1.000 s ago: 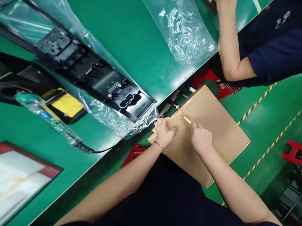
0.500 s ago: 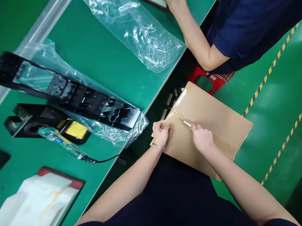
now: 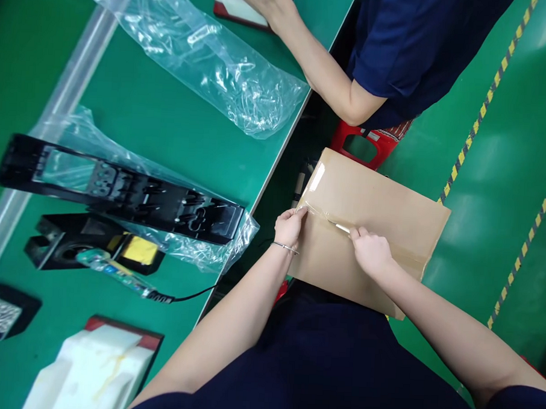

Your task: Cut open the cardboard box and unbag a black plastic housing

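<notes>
A flat brown cardboard box (image 3: 381, 203) rests on my lap beside the table edge. Clear tape runs along its middle seam. My left hand (image 3: 289, 226) pinches the box's near left edge at the end of the tape. My right hand (image 3: 370, 252) grips a thin metal tool (image 3: 339, 226) whose tip lies on the taped seam. A thin bracelet circles my left wrist.
On the green table (image 3: 177, 128) lie a long black plastic panel (image 3: 120, 189) on a clear bag, an empty clear bag (image 3: 207, 63), a soldering iron (image 3: 116, 273) on its black stand, and white foam (image 3: 89, 371). A co-worker's arm (image 3: 315, 61) reaches over the far table edge. Red stool (image 3: 366, 145) behind the box.
The view has swung left and down along the table. My left hand slid to the box's left edge, and my right hand with the tool moved slightly along the seam.
</notes>
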The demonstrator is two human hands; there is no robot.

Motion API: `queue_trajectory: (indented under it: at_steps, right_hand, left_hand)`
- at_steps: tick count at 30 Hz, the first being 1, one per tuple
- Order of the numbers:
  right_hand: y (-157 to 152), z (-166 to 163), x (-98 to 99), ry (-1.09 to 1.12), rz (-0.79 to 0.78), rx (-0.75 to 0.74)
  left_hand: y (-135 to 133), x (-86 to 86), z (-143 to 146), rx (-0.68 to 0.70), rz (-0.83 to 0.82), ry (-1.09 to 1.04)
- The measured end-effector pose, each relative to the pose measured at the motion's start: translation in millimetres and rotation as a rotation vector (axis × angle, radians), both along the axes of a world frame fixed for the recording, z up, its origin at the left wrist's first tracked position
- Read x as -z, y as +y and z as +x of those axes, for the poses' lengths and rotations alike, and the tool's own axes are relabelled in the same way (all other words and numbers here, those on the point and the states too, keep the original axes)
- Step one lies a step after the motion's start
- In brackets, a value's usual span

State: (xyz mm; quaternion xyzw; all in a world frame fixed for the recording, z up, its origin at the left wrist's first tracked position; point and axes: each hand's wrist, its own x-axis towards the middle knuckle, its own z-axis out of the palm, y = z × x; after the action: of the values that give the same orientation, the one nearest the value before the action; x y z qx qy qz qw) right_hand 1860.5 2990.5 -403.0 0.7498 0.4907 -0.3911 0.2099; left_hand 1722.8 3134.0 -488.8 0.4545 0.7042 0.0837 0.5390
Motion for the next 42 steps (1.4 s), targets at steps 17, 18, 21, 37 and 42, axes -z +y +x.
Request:
queue_trajectory:
  at_steps: [17,18,21,37,42]
  right_hand:
    - [-20.4,5.9,7.1,0.017,0.031,0.052]
    - [-20.7,5.7,6.9,0.011,0.026,0.049]
    - [-23.0,6.8,7.2,0.004,0.014,0.029]
    - [-32.0,28.7,4.8,0.047,-0.047,0.018]
    - [-40.4,43.8,-2.4,0.056,-0.085,0.007]
  left_hand:
    - [2.5,-8.7,18.7,-0.001,-0.045,0.048]
    - [3.0,-8.5,19.5,0.001,-0.051,0.051]
    - [2.3,-7.4,20.5,0.008,-0.057,0.083]
    - [4.3,-28.2,19.1,0.757,0.249,0.458]
    - [0.2,-38.5,30.7,1.128,0.446,0.435]
